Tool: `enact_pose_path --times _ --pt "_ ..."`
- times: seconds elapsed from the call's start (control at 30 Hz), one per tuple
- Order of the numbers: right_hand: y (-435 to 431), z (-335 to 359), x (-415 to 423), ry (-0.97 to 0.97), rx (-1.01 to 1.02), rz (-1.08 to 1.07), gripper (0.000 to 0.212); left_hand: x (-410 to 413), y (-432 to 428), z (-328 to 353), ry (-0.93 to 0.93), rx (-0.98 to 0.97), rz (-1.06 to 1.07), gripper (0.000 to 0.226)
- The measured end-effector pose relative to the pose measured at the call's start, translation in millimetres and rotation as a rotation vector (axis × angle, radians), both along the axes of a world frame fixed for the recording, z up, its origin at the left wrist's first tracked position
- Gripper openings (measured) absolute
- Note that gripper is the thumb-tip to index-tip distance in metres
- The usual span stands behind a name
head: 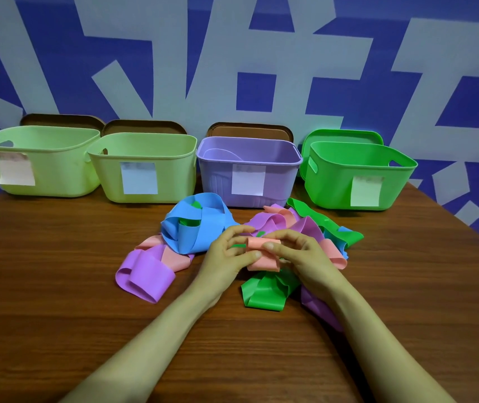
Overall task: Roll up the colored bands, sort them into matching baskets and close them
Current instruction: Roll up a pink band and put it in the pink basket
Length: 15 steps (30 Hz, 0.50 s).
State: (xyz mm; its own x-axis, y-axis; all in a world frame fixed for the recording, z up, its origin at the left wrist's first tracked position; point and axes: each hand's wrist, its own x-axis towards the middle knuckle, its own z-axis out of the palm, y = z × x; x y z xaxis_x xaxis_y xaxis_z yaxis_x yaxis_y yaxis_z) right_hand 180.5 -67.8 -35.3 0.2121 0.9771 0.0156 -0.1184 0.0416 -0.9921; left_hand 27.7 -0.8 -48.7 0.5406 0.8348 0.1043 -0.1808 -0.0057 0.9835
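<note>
Label [139,178] writing blurred, unreadable. Lids [250,130] largely hidden behind baskets [218,181]. Pink band [266,264] partly covered by fingers of left hand [223,257] and right hand [302,254]. Purple band [315,305] partly under right forearm. Forearms cut off at lower edge.

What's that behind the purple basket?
A brown lid stands upright behind the purple basket. Only its top strip shows above the rim; the basket covers the rest.

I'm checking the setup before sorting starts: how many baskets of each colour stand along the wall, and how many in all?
Pale yellow-green baskets: 2
Purple basket: 1
Bright green basket: 1
Total: 4
</note>
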Motion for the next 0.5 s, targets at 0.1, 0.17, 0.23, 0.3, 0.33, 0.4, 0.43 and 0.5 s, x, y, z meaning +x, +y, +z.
enact_pose_path --times 0.1,0.17,0.23,0.3,0.33,0.4,0.43,0.5 --pt "0.6 -1.7 1.2 0.002 -0.002 0.009 0.027 1.7 -2.0 -1.1 0.046 -0.037 -0.013 0.025" --pt "0.5 -1.2 0.8 -0.011 0.005 -0.004 0.026 1.3 -1.8 -1.2 0.045 -0.032 -0.017 0.023" --pt "0.8 -1.2 0.9 -0.016 0.021 -0.02 0.027 0.8 -1.2 -0.8 0.032 -0.017 -0.015 0.025" --pt "0.7 -0.8 0.5 -0.005 0.029 -0.023 0.028 0.7 -1.7 0.0 0.029 0.003 -0.008 0.025" --pt "0.8 -0.7 0.6 -0.005 0.03 -0.026 0.028 0.8 -1.6 0.1 0.03 0.01 -0.004 0.024" --pt "0.0 0.7 1.5 -0.007 0.031 -0.028 0.028 0.5 -1.1 -0.1 0.026 0.011 -0.011 0.021" --pt "-0.6 1.1 2.4 -0.007 0.031 -0.027 0.028 0.1 -0.8 -0.2 0.02 0.004 -0.018 0.019" --pt "-0.6 0.4 3.3 -0.017 0.031 -0.016 0.027 -0.2 -0.8 0.5 0.006 -0.021 -0.022 0.012"
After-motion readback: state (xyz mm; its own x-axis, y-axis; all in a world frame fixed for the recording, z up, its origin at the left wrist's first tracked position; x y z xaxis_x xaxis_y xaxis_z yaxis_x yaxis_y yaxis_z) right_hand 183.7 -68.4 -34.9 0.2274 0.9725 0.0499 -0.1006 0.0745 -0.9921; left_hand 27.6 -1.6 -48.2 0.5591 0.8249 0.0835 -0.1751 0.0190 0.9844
